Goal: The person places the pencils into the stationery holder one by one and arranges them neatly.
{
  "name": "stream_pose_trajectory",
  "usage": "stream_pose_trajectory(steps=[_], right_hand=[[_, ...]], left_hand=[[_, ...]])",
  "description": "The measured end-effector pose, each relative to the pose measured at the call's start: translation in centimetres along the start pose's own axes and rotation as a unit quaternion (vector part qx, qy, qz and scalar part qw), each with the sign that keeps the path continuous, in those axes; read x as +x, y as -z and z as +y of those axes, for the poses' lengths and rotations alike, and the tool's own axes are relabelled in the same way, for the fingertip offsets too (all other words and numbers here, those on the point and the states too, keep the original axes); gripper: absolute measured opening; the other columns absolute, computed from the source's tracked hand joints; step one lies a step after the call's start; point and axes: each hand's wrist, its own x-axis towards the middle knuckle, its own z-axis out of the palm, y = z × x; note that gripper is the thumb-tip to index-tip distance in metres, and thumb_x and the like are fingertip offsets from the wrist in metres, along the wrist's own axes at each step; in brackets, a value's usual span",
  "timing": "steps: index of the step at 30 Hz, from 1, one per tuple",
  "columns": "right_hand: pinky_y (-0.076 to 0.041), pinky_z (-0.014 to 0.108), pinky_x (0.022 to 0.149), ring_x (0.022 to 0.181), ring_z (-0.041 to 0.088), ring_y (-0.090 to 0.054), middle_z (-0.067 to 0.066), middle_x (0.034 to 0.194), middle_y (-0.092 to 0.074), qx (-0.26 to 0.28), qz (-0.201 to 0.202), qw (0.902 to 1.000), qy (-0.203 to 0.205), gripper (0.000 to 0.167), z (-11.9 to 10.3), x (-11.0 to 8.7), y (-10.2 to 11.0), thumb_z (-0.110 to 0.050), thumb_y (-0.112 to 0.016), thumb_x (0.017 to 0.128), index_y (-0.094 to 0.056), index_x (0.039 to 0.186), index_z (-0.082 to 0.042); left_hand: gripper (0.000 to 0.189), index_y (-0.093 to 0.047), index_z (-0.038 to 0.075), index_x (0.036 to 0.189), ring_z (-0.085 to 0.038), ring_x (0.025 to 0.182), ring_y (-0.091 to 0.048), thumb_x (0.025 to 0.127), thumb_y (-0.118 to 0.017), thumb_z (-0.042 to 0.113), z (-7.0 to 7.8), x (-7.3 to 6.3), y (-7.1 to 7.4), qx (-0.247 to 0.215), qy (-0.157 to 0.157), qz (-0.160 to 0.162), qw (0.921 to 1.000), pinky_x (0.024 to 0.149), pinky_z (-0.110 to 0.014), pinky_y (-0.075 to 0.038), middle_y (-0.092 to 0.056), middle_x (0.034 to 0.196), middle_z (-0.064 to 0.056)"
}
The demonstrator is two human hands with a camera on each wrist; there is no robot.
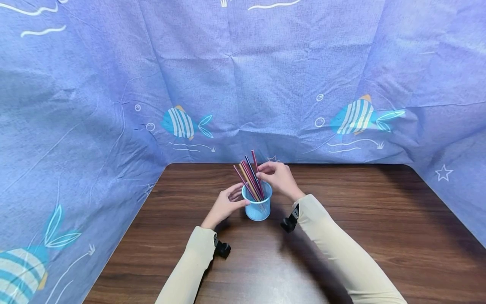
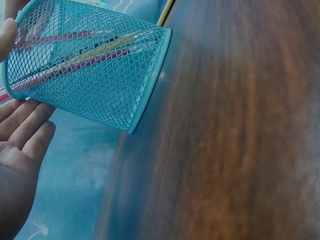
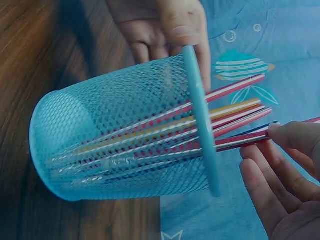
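Note:
A light-blue wire-mesh pen cup (image 1: pixel 257 211) stands upright on the table. Leaning in it are several thin striped sticks (image 3: pixel 240 106), red, yellow and dark blue with pale stripes; the frames do not settle their exact kind. My left hand (image 1: pixel 225 204) holds the cup by its rim from the left, the thumb (image 3: pixel 177 22) at the near edge and the fingers (image 2: pixel 32 125) along the far side. On the right, my right hand (image 1: pixel 279 177) pinches a red-and-white striped stick (image 3: pixel 242 140) between thumb and fingertips, its lower part inside the cup.
The dark wood-grain table (image 1: pixel 364 219) reaches back to a blue cloth (image 1: pixel 265 84) printed with fish, hung behind and along both sides. Small black cameras (image 1: pixel 290 219) are strapped at both wrists, close over the tabletop.

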Motion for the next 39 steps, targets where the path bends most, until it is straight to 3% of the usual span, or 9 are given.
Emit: stream_pose_trajectory(steps=[10,18,31,39], right_hand=[[-0.058,0.033,0.073,0.083,0.020,-0.070,0.008,0.089,-0.075,-0.034,-0.036,0.9988,0.007,0.016,0.4,-0.1,0.0,-0.015,-0.073,0.084,-0.073,0.098,-0.007],[-0.057,0.028,0.070,0.080,0.018,-0.070,0.009,0.088,-0.075,-0.036,-0.053,0.9978,-0.014,0.015,0.5,-0.2,0.0,-0.015,-0.073,0.083,-0.073,0.096,-0.006],[-0.057,0.028,0.072,0.082,0.016,-0.068,0.007,0.090,-0.075,-0.047,-0.057,0.9972,-0.011,0.016,0.9,-0.2,0.3,-0.017,-0.073,0.083,-0.075,0.095,-0.006],[-0.056,0.026,0.069,0.079,0.014,-0.068,0.006,0.088,-0.075,-0.056,-0.038,0.9977,0.004,0.015,1.1,-0.4,1.3,-0.019,-0.072,0.083,-0.076,0.092,-0.008]], left_hand=[[0.065,-0.041,-0.006,0.141,-0.036,0.130,-0.049,0.085,-0.071,0.006,0.1,0.0,0.0,-0.002,0.002,-0.002,1.0000,0.110,-0.042,-0.041,-0.050,0.139,-0.026],[0.065,-0.040,-0.007,0.141,-0.037,0.130,-0.049,0.085,-0.071,0.005,0.0,0.0,0.0,-0.005,0.001,-0.002,1.0000,0.111,-0.046,-0.040,-0.050,0.138,-0.027],[0.065,-0.041,-0.007,0.140,-0.036,0.131,-0.048,0.084,-0.072,0.005,0.2,0.0,-0.1,-0.004,0.009,0.003,1.0000,0.111,-0.042,-0.041,-0.049,0.140,-0.026],[0.065,-0.041,-0.007,0.141,-0.036,0.131,-0.048,0.085,-0.072,0.005,0.1,0.0,-0.1,-0.005,0.010,-0.001,0.9999,0.111,-0.043,-0.041,-0.048,0.140,-0.026]])
